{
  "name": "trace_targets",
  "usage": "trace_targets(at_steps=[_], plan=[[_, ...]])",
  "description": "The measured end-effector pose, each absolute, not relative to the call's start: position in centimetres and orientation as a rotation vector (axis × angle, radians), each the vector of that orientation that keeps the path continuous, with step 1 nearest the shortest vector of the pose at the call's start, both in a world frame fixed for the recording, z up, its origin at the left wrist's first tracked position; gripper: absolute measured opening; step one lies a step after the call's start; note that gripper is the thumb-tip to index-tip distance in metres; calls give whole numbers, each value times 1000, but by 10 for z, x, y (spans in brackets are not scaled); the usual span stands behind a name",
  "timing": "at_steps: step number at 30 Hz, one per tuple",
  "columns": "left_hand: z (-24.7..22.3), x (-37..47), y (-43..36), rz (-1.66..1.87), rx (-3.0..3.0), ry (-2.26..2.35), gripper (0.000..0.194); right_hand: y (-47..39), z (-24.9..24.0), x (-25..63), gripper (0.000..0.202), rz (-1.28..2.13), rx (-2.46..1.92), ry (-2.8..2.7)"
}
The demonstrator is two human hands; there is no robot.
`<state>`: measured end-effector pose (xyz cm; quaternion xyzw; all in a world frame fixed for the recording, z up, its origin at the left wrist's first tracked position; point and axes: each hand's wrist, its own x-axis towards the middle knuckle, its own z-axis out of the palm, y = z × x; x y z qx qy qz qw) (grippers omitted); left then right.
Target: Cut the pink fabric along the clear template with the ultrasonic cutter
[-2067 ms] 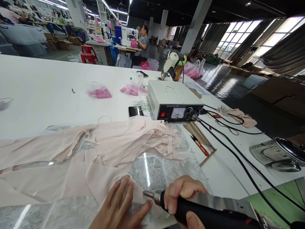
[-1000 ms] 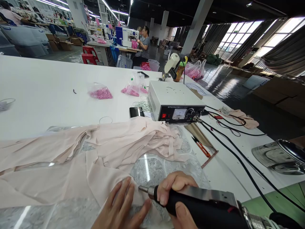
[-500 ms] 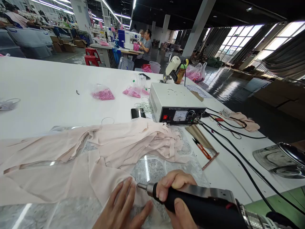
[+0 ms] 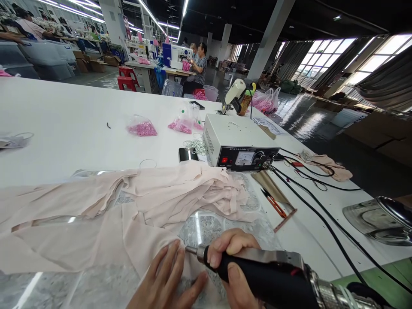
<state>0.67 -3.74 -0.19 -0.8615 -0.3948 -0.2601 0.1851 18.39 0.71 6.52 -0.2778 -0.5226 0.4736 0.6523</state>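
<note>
Pale pink fabric [image 4: 109, 244] lies spread across a clear sheet over a grey marbled surface [image 4: 106, 287]. My left hand [image 4: 169, 277] rests flat on the fabric's right end, fingers apart and holding nothing. My right hand [image 4: 234, 262] is wrapped round a black handheld tool [image 4: 270, 279] with a metal tip. That tip points left and meets the fabric edge just beside my left fingertips. Behind the hands, more strips of the same fabric [image 4: 193, 189] are bunched in a pile.
A white control box [image 4: 241, 137] stands behind the fabric, with black cables running right. Orange-handled snips [image 4: 273, 202] lie near a brown strip. Farther back are bags of pink pieces [image 4: 142, 126], a phone [image 4: 188, 154] and a white device [image 4: 234, 91]. A glossy metal object [image 4: 380, 219] is at right.
The whole view has shifted slightly, so the table items appear a little lower and farther right. The tool and my right hand have moved slightly left in the picture.
</note>
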Motion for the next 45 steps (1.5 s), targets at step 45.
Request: trace_targets(at_steps=[45], plan=[[59, 20, 95, -441, -3549, -715, 15, -28, 63, 242, 13, 733, -567, -555]])
